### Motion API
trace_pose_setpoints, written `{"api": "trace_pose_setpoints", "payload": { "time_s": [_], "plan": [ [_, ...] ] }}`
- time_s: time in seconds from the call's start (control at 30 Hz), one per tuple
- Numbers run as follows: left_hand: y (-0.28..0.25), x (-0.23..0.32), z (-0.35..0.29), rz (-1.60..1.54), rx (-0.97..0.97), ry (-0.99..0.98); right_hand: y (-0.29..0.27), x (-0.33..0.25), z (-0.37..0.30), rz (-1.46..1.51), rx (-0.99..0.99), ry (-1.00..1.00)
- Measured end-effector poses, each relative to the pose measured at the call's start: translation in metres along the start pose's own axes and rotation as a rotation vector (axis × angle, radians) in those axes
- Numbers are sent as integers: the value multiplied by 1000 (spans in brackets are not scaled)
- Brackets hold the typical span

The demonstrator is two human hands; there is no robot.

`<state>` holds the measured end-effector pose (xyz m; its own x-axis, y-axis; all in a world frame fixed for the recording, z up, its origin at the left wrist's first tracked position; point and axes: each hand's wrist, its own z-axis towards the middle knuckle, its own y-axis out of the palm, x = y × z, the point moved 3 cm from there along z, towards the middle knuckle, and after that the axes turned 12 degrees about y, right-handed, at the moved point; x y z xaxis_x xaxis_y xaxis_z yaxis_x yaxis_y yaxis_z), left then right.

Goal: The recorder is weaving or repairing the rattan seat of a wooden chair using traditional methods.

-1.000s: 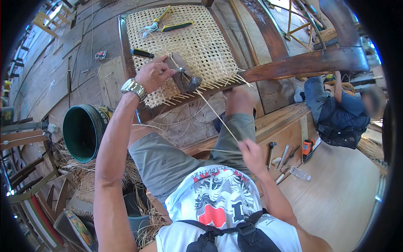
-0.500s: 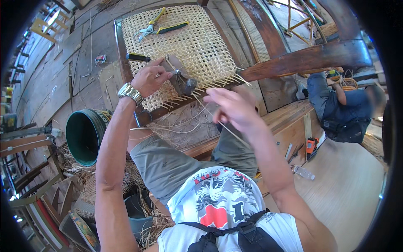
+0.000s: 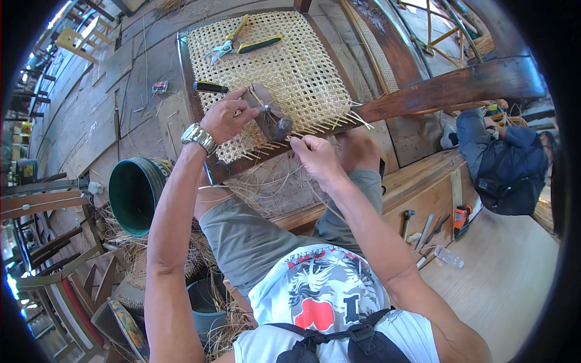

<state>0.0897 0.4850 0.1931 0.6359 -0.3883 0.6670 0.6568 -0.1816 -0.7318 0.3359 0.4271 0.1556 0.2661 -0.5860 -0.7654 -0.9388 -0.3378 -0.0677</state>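
A woven cane seat (image 3: 275, 72) in a dark wooden frame lies before my knees, loose strand ends sticking out along its near edge. My left hand (image 3: 229, 121) rests on its near left part, thumb and forefinger apart against a brown flat piece (image 3: 261, 97). On that piece sits a dark rounded lump (image 3: 283, 125) beside a small shiny metal part whose kind I cannot make out. At the seat's near edge my right hand (image 3: 319, 158) is closed, thumb and forefinger pinching a thin cane strand (image 3: 324, 201) that trails back along my forearm.
Yellow-handled pruning shears (image 3: 233, 45) and a black-handled tool (image 3: 210, 87) lie on the seat. A green bucket (image 3: 130, 196) stands left amid cane scraps. An orange tool (image 3: 462, 219) and a plastic bottle (image 3: 449, 257) are at right. Another person (image 3: 505, 163) sits beyond.
My right hand has come down to the seat's near edge and pinched the cane strand. My left hand keeps its place at the brown piece. The whole view has shifted slightly.
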Motion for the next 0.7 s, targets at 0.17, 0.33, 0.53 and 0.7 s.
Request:
{"api": "trace_pose_setpoints", "payload": {
  "time_s": [0.17, 0.33, 0.53, 0.7],
  "plan": [
    [0, -11, -3, 43, -20, 14, -8, -7, -32, -330, 254, -200],
    [-3, -12, -11, 77, 44, 67, -72, 79, -134, -524, 364, -99],
    [-2, -7, -3, 66, 26, 93, -157, 131, -250, -604, 227, 255],
    [-3, -6, -4, 9, 31, 31, -112, -41, -194, -382, 205, -140]
  ]
}}
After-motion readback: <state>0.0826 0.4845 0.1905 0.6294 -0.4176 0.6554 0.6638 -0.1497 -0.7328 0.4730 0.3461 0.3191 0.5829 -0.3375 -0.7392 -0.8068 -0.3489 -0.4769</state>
